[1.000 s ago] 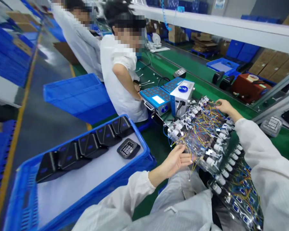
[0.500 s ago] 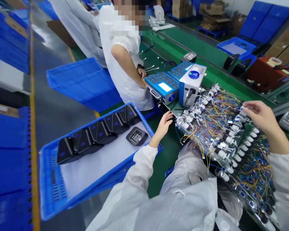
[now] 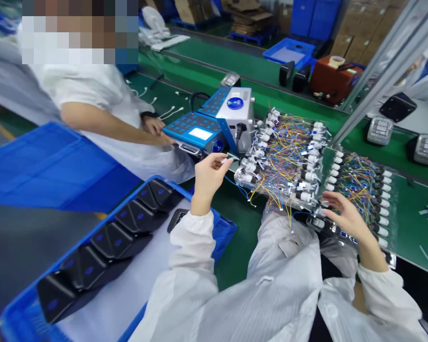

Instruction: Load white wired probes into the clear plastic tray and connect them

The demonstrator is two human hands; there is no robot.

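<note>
My left hand (image 3: 209,180) is raised left of the wired parts, thumb and fingers pinched together. A small pale sliver shows at its fingertips, too small to name. My right hand (image 3: 347,218) is by the near right corner of the front tray of parts, its thumb and fingers apart. Close to those fingertips lies a white-and-black cylindrical part (image 3: 319,222). The clear plastic tray (image 3: 239,176) holds rows of such cylinders with yellow, red and blue wires (image 3: 285,147) between them. A second wired batch (image 3: 360,178) lies to its right.
On my left a blue crate (image 3: 153,183) holds black housings (image 3: 110,237) and a display unit (image 3: 177,219). Beyond my left hand are a blue tester (image 3: 196,130) and a co-worker's hand (image 3: 155,126). A metal post (image 3: 374,71) rises behind the parts.
My view has swung right. My left hand has risen and its fingers have closed into a pinch. My right hand has moved from the tray's far right side to its near right corner.
</note>
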